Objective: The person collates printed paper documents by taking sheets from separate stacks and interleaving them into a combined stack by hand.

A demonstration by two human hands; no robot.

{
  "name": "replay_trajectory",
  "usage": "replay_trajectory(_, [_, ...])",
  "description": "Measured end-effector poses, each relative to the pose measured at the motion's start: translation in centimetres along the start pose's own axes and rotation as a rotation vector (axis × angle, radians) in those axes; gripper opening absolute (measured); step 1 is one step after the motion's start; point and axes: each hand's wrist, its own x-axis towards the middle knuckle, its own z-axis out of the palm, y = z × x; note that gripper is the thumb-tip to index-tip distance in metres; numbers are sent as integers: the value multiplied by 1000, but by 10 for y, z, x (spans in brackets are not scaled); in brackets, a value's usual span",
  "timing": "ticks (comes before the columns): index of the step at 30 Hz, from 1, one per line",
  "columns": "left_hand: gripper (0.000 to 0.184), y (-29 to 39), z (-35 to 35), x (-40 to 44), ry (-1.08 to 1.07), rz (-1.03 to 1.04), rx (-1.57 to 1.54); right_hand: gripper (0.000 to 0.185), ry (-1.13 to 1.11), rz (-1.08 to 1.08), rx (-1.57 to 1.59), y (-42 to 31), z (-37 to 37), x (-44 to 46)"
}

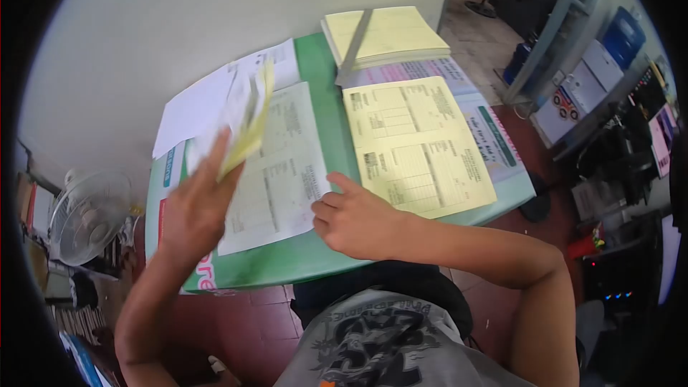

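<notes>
In our left hand (197, 208) we had the fingers closed on some loose sheets (249, 125), yellow and white, raised above the left part of the green worktop (279, 266); they were blurred, so we could not read them or count them. Below them lay a white printed form (276, 193), flat on the worktop and partly covered from our view by the left hand and its papers. Our right hand (351, 221) was at the right edge of that form, its index finger stretched forward and the other fingers curled in; we could not tell whether they pinched the paper. Just beyond that hand, on the right, lay the yellow printed forms (423, 147), with rows of boxes and text. Behind these stood a thicker yellow stack (398, 32), with a grey strip (356, 46) lying slantwise across its left part. At the far left of the worktop, against the wall (179, 21), we had white papers (190, 107). A fan (89, 218) stood off to our left, apart from the worktop.
</notes>
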Motion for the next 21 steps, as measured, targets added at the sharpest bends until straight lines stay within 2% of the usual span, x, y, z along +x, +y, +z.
replay_trajectory(1, [28,8,12,-10,-79,-28,-44,10,-12,2,-2,-3,0,1])
replay_trajectory(3, [25,16,34,-22,-31,74,-97,8,26,51,38,-3,1,2])
replay_trajectory(4, [24,22,37,-27,-69,63,-122,8,33,68,54,-2,-1,3])
replay_trajectory(7, [30,29,30,-35,-209,-118,-293,7,107,90,112,1,-8,13])
replay_trajectory(8, [38,30,25,-31,-115,-124,-368,7,138,97,130,3,-11,15])
replay_trajectory(11, [44,32,21,-27,-39,-95,-371,11,193,95,97,8,-20,22])
replay_trajectory(14, [43,26,36,-36,-149,-154,-255,24,347,143,149,14,-34,16])
replay_trajectory(16, [43,10,31,-40,-126,-180,-231,38,379,244,189,23,-60,-9])
replay_trajectory(19, [45,-14,2,-33,-54,-272,-191,52,-13,364,207,52,-99,-81])
replay_trajectory(21, [47,-13,-22,-13,127,-300,-130,50,-135,451,127,48,-105,-125])
